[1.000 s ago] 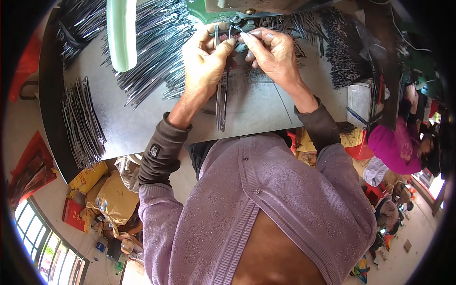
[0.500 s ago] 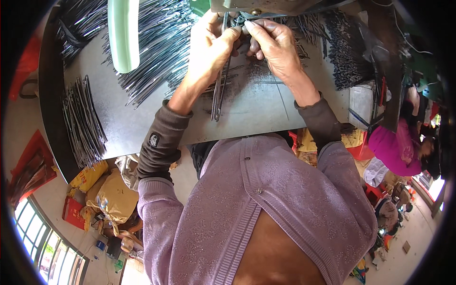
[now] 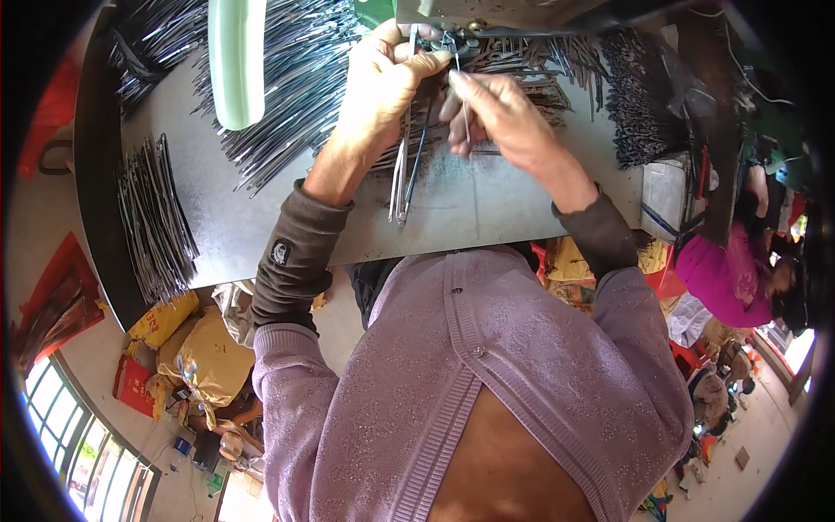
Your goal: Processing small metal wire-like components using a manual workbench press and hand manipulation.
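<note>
My left hand [image 3: 378, 91] grips a small bundle of long thin metal rods [image 3: 402, 178] that hang down over the grey metal table [image 3: 487, 204]. Its fingers reach up to the green machine [image 3: 452, 13] at the table's far edge. My right hand [image 3: 500, 117] pinches a single thin metal rod [image 3: 465, 109] upright, its top near the machine's small fitting [image 3: 452, 42]. The two hands are close together, almost touching.
Heaps of metal rods [image 3: 300, 83] lie fanned at the far left, another bundle [image 3: 156, 217] near the left edge, and darker pieces [image 3: 639, 104] at the right. A pale green bar [image 3: 237, 61] juts over the table. Another person in pink [image 3: 726, 278] sits at right.
Both hands have moved up toward the machine. My right hand has drawn slightly away from the left and now holds one rod upright.
</note>
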